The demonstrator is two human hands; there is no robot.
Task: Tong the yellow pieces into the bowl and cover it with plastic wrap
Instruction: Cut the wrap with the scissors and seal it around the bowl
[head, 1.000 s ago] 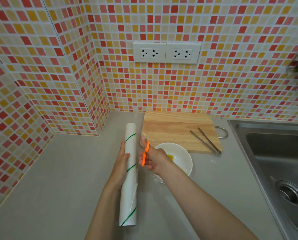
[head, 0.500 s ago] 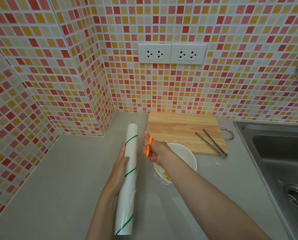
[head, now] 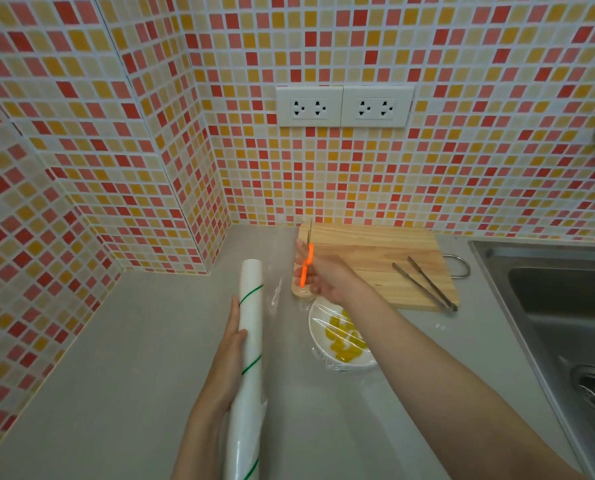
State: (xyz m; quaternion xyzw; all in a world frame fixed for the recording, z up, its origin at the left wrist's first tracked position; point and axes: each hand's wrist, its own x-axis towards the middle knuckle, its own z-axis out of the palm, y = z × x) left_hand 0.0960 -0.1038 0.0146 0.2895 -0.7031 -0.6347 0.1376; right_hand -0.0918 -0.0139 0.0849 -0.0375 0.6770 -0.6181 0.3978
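Left hand (head: 232, 355) fingers grip the wrap roll (head: 247, 368), tensioning film; right hand (head: 323, 278) fingers clasp orange scissors (head: 305, 268) cutting beside it.

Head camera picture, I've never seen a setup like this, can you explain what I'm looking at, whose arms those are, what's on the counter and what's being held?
There is no machine here. A person wears a wide-angle camera on the head, looking forward and down, so the two bare arms are their own.

The left hand grips a long white roll of plastic wrap with thin green stripes. The right hand holds orange-handled scissors, blade pointing away, near the film stretched out from the roll.

On the grey counter sits a white bowl holding yellow pieces, with clear film already lying over it. Behind it is a wooden cutting board with metal tongs lying on it. A steel sink is at the right, and two wall sockets are set in the tiled wall.
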